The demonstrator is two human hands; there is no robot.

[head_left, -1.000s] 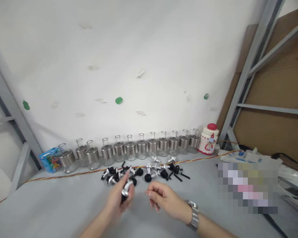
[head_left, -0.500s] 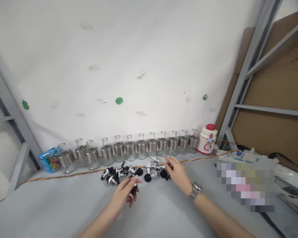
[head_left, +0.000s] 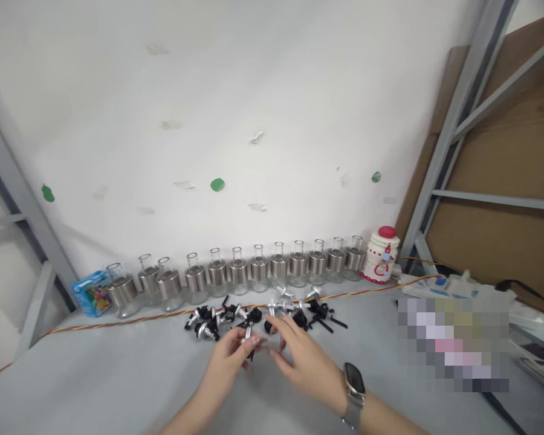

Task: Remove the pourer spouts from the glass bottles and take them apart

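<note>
In front of the pile, my left hand is closed round a silver-and-black bottle pourer, its pale metal part rising above the fingertips. Its lower end is mostly hidden by the fingers. My right hand, with a watch on its wrist, is close beside it on the right. Thumb and forefinger are apart there, and I see nothing held between them. Behind both hands lie several loose bottle pourers with silver and black parts, and thin black pieces at the right end.
A row of glass bottles with metal sleeves lines the wall. At its left is a blue box, at its right a white jar with a red lid. A red-yellow cord crosses the grey table.
My right hand has moved left and nearer, from the right end of the pile to beside my left hand. The pourer in my left hand now points up. Black pieces at the right are uncovered.
</note>
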